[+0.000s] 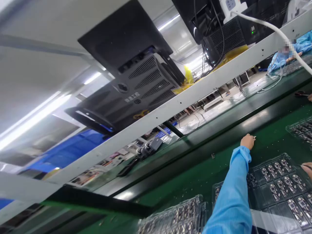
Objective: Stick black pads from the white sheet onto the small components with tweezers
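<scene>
A: Your left hand [247, 141] is curled into a loose fist, fingers pressed together, with something small and pale glinting at the fingertips. I cannot tell what it is, or whether you truly pinch it.

B: Where does the hand sit?

A: Knuckles down on the green conveyor belt [195, 175], a smooth, slightly glossy surface scattered with tiny pale specks. The hand lies just beyond the far edge of the clear plastic tray [275, 188], near it but not on it.

B: And the tray?

A: Thin, transparent, moulded into rows of rectangular pockets, each holding a small dark circuit board with silvery parts. A second tray [175, 216] of the same kind lies to the left near the bottom edge, and a third tray [301, 128] further right.

B: The arm?

A: Stretched straight out and away from you, in a light blue smock sleeve [232, 195] with a gathered cuff at the wrist, crossing the near tray's left side.

B: Your right hand?

A: Only a sliver of the right hand [307, 169] shows at the frame's edge, over the tray, seemingly holding a thin dark tool; its grip cannot be made out.

B: Beyond that?

A: A white perforated metal rail [170, 107] runs diagonally above, carrying a black vented computer case [136, 87].
</scene>
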Demonstrator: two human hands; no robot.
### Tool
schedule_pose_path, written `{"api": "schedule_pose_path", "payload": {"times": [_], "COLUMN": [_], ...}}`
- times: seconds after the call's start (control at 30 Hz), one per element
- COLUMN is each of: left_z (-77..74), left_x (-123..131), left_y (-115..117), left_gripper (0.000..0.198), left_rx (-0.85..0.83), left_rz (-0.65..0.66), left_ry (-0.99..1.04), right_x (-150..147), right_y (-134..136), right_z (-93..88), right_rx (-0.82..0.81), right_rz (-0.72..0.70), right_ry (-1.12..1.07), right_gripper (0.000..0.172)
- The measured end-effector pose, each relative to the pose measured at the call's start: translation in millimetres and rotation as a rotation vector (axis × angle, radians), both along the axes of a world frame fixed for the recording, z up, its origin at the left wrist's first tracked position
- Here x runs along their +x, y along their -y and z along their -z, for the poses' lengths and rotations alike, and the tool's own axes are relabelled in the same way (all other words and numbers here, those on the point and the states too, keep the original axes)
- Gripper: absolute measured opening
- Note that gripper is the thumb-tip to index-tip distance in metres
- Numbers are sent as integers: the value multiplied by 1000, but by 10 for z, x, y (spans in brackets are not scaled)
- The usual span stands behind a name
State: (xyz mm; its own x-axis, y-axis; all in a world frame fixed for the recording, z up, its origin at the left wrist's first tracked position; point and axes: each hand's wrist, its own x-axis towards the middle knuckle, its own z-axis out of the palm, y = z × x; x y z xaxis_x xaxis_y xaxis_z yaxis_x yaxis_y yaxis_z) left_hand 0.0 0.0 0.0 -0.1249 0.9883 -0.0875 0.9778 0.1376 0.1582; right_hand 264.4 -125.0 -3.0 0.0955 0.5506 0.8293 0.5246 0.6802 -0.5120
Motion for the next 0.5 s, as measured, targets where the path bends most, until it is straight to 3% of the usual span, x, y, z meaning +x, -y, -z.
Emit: {"api": "schedule_pose_path", "payload": {"times": [0.17,0.27,0.4,0.5], "left_z": [-398,-718,-1022,-1040], "left_x": [51,134,127,145], "left_y": [149,420,1114,1790], "left_gripper": [27,25,32,32], "left_rx": [55,93,100,95], "left_rz": [-143,-171,-154,-235], "left_ry": [191,401,689,1112], "right_x": [-14,-50,-104,-117], "right_y": [-66,-38,-30,-15], "right_z": [-57,-111,-166,-203], "right_rx": [90,54,-72,-233], "right_rz": [13,-44,-136,-164], "right_ry": [41,3,-54,-145], "right_gripper": [2,1,3,9]}}
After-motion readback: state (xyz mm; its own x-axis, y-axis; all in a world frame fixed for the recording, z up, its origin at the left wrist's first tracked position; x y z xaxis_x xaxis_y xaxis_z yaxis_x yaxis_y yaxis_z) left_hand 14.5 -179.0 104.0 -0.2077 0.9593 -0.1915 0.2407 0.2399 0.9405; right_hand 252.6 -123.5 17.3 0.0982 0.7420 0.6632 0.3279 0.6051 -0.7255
